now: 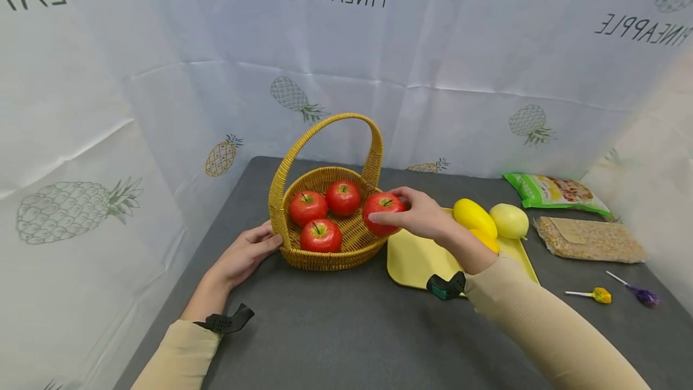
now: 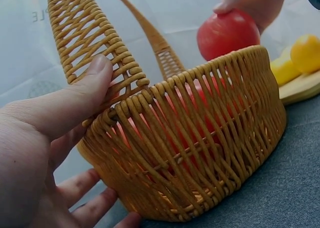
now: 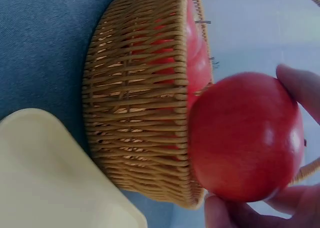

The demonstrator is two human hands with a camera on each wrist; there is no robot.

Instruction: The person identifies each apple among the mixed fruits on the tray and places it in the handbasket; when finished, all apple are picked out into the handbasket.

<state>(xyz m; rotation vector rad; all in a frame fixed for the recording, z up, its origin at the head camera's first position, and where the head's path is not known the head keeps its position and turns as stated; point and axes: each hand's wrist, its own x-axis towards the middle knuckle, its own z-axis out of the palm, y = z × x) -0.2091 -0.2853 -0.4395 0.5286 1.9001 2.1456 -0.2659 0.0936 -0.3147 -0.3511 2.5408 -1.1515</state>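
Observation:
A wicker basket (image 1: 327,262) with a tall arched handle stands on the dark table, with three red apples (image 1: 320,235) inside. My left hand (image 1: 245,256) is at its left end. In the left wrist view the thumb (image 2: 96,76) lies over the handle's base, while the other fingers spread, fairly straight, with tips against the wicker wall. My right hand (image 1: 421,214) holds another red apple (image 1: 379,204) between thumb and fingers, at the basket's right rim. In the right wrist view this held apple (image 3: 245,138) overlaps the rim and covers part of the basket.
Right of the basket lies a yellow tray (image 1: 414,257) bearing yellow fruits (image 1: 475,216) and a pale green round fruit (image 1: 509,221). Farther right are a green packet (image 1: 563,192), a bag of grains (image 1: 592,239), and yellow (image 1: 601,295) and purple (image 1: 646,298) lollipops. A pineapple-print curtain (image 1: 346,41) hangs behind.

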